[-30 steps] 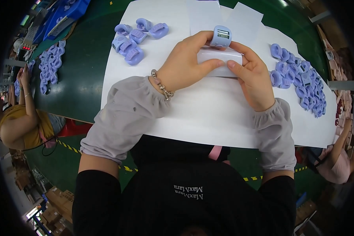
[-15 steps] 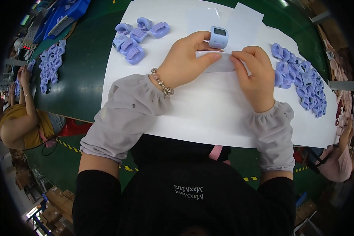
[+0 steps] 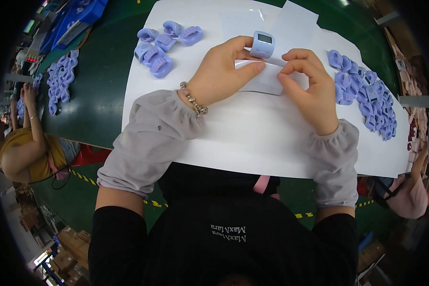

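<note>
My left hand (image 3: 219, 71) is closed on a lavender finger counter (image 3: 262, 47) with a small grey screen, at its fingertips. Its thumb also presses on a small whitish translucent sheet (image 3: 264, 82), just nearer than the counter. Beside the sheet's right end is my right hand (image 3: 314, 86), its thumb and a bent finger pinched together. Whatever lies between those fingertips is too small to make out. Several more lavender counters (image 3: 161, 66) lie to the left of my left hand. A larger heap of them (image 3: 374, 102) spreads to the right of my right hand.
White paper (image 3: 233, 138) covers the table in front of me. Clear sheets (image 3: 295, 28) lie at its far side. Leftward, a green table (image 3: 97, 90) bears another pile of counters (image 3: 62, 78) and a blue bin (image 3: 88, 14). Co-workers sit at both sides.
My right hand has drawn slightly right, off the sheet's edge, and one finger has lifted. The sheet now tilts flatter, showing more of its face. The counter stays in my left hand.
</note>
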`<action>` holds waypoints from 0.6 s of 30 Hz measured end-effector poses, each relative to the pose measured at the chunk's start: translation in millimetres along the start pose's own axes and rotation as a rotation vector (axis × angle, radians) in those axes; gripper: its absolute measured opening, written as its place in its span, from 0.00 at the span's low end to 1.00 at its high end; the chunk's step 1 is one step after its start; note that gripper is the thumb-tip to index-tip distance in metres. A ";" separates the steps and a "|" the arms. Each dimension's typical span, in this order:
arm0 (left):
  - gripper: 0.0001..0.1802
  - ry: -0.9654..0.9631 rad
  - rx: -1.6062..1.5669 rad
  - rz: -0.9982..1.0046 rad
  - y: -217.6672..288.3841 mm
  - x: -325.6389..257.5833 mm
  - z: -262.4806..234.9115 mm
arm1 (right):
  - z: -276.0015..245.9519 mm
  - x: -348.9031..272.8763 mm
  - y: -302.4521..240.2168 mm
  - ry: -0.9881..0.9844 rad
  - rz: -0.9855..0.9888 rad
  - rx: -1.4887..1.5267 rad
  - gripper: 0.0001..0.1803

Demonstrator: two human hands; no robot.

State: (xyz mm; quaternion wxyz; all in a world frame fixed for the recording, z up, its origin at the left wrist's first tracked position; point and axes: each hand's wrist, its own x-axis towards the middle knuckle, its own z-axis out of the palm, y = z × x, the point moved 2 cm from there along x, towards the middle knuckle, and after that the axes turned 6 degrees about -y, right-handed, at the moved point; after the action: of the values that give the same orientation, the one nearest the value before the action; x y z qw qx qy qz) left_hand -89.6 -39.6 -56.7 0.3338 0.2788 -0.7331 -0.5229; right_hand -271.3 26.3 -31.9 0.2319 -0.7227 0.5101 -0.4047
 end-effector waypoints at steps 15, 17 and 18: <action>0.16 -0.150 -0.010 0.030 5.2 -4.3 7.7 | 4.1 -1.0 -2.0 -0.045 0.134 0.538 0.04; 0.16 -0.150 -0.004 0.054 4.0 -3.9 9.2 | 3.6 -1.4 -1.5 -0.046 0.136 0.536 0.04; 0.16 -0.149 -0.008 0.057 4.4 -3.6 9.6 | 3.4 -1.6 -1.2 -0.043 0.145 0.539 0.04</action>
State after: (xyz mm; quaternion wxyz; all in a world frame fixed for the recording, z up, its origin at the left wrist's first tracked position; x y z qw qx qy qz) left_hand -95.1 -29.9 -55.4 0.2943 0.2168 -0.7614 -0.5355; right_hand -268.0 28.0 -33.5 0.4550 -0.6048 0.4295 -0.4927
